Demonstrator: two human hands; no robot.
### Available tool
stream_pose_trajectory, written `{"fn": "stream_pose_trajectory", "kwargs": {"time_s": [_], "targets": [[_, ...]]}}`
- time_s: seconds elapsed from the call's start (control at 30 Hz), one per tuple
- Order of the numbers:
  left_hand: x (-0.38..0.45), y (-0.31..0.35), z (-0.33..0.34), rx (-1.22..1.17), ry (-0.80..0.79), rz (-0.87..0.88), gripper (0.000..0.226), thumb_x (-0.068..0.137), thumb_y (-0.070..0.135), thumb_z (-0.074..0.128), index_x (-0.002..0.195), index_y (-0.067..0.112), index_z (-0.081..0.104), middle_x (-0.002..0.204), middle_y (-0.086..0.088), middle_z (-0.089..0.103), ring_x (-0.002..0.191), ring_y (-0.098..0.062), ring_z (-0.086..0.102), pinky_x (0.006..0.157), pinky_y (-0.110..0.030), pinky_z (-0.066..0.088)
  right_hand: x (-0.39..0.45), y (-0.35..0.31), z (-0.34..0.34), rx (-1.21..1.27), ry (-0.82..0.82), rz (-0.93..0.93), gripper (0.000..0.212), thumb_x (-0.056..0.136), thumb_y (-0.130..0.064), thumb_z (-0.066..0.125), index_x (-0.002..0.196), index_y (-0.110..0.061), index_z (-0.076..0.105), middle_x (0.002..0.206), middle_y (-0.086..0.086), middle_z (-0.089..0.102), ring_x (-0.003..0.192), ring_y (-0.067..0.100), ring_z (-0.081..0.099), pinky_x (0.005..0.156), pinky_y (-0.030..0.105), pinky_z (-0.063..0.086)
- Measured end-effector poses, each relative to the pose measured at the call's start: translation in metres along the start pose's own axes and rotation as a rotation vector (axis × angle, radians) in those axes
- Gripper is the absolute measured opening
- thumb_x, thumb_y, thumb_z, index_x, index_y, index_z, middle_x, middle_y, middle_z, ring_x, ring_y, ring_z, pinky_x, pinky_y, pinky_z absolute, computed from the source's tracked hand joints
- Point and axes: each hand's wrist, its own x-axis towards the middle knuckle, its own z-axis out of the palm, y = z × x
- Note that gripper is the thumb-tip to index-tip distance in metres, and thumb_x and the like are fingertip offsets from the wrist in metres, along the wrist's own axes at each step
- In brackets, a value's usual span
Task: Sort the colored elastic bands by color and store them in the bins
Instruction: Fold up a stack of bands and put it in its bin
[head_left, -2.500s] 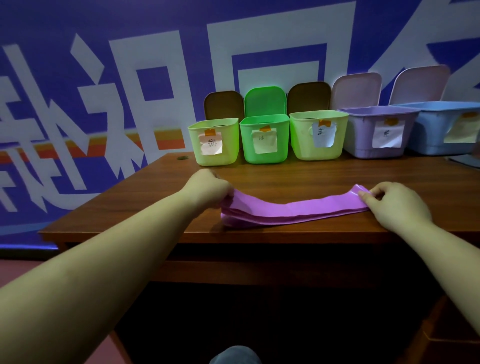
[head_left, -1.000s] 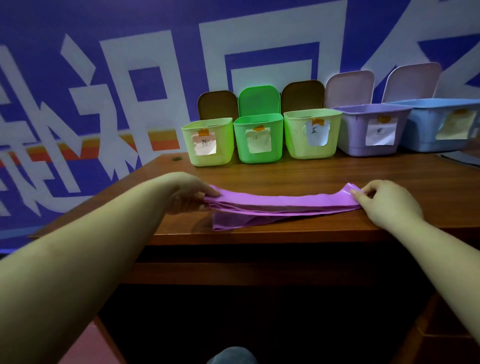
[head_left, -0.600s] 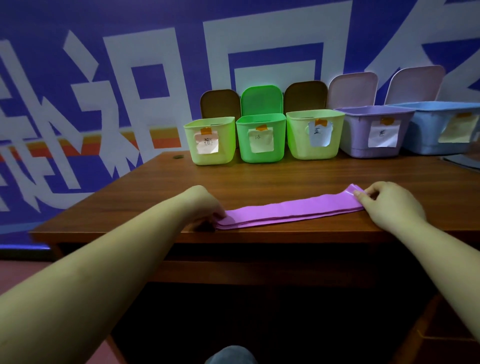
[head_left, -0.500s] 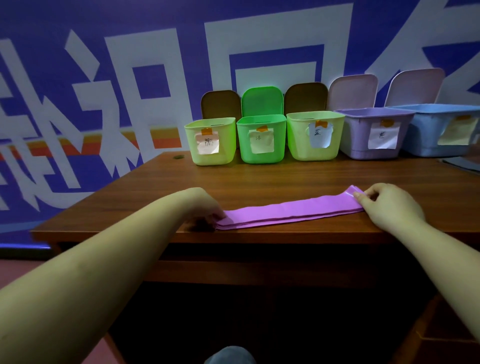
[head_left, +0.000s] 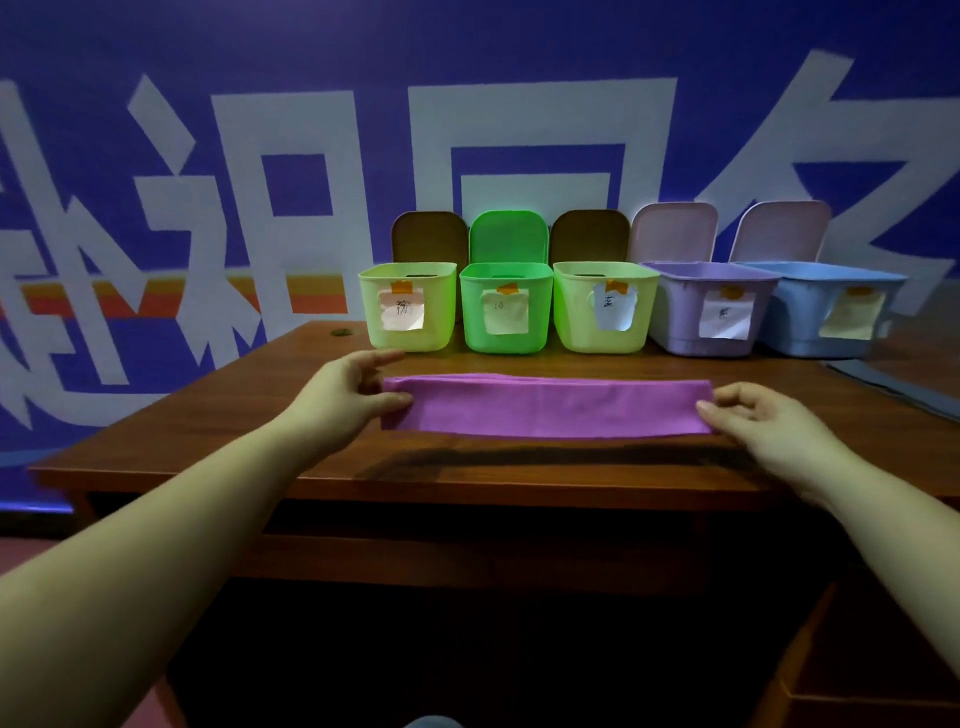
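On the wooden worktop (head_left: 218, 415) a row of five labelled bins (head_left: 506, 306) stands open along the back edge. In front of them the purple elastic band (head_left: 545, 405), half a second ago lying flat, is now lifted and stretched taut just above the surface. The left hand (head_left: 348, 395) and right hand (head_left: 763, 421) each pinch an end between thumb and fingers, so the band looks ready to fold or carry to the purple bin (head_left: 711, 312).

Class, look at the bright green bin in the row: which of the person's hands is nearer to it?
Left. The left hand grips the purple band just in front-left of the bright green bin; the right hand grips the other end, farther off to the bin's right.
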Motion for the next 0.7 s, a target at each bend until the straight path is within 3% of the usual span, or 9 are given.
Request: {"fn": "stream_pose_trajectory", "kwargs": {"time_s": [0.1,0.23,0.33,0.5,0.63,0.7], "targets": [[-0.003,-0.008,0.003,0.134,0.005,0.054,0.032,0.086,0.009,0.064,0.116,0.019,0.062,0.096,0.007,0.065,0.087,-0.001,0.06,0.073,-0.011,0.046,-0.005,0.001,0.0,-0.171,-0.102,-0.035,0.008,0.087,-0.009,0.063,0.092,-0.011,0.057,0.075,0.004,0.065,0.065,0.011,0.053,0.052,0.005,0.036],[-0.007,-0.025,0.01,0.06,0.0,-0.021,0.019,0.085,0.009,0.067,0.101,0.019,0.064,0.091,0.004,0.067,0.078,-0.005,0.062,0.063,-0.012,0.048,-0.009,0.013,0.001,-0.234,-0.108,-0.061,0.012,0.086,-0.005,0.063,0.084,-0.015,0.057,0.076,-0.002,0.066,0.076,0.016,0.056,0.059,0.005,0.04],[-0.011,-0.034,0.013,-0.073,-0.025,-0.078,0.018,0.083,0.01,0.069,0.096,0.022,0.064,0.092,0.0,0.07,0.078,-0.01,0.063,0.062,-0.011,0.049,-0.004,0.023,0.001,-0.285,-0.095,-0.082,0.015,0.086,-0.009,0.064,0.084,-0.022,0.058,0.087,0.0,0.07,0.086,0.018,0.063,0.07,0.011,0.042],[-0.01,-0.028,0.01,-0.148,-0.064,-0.134,0.011,0.086,0.013,0.065,0.096,0.019,0.065,0.088,-0.003,0.069,0.075,-0.014,0.063,0.063,-0.02,0.052,0.001,0.02,-0.002,-0.289,-0.068,-0.079,0.016,0.088,-0.01,0.063,0.082,-0.024,0.057,0.086,0.003,0.068,0.085,0.021,0.062,0.074,0.023,0.042],[-0.026,-0.025,-0.003,-0.388,-0.352,-0.228,0.013,0.082,0.001,0.065,0.094,0.001,0.061,0.079,-0.007,0.068,0.065,-0.014,0.064,0.055,-0.018,0.052,-0.001,-0.022,-0.015,-0.282,-0.02,-0.171,0.015,0.088,-0.009,0.062,0.083,-0.022,0.057,0.08,-0.001,0.062,0.081,0.016,0.056,0.069,0.014,0.042],[-0.043,-0.032,0.006,-0.316,-0.533,-0.246,0.018,0.075,-0.001,0.071,0.087,0.002,0.058,0.064,-0.003,0.064,0.053,-0.009,0.058,0.049,-0.015,0.045,-0.01,-0.054,-0.016,-0.366,-0.08,-0.239,0.01,0.087,-0.009,0.062,0.09,-0.018,0.059,0.082,-0.003,0.06,0.081,0.014,0.055,0.072,0.013,0.042]]}}
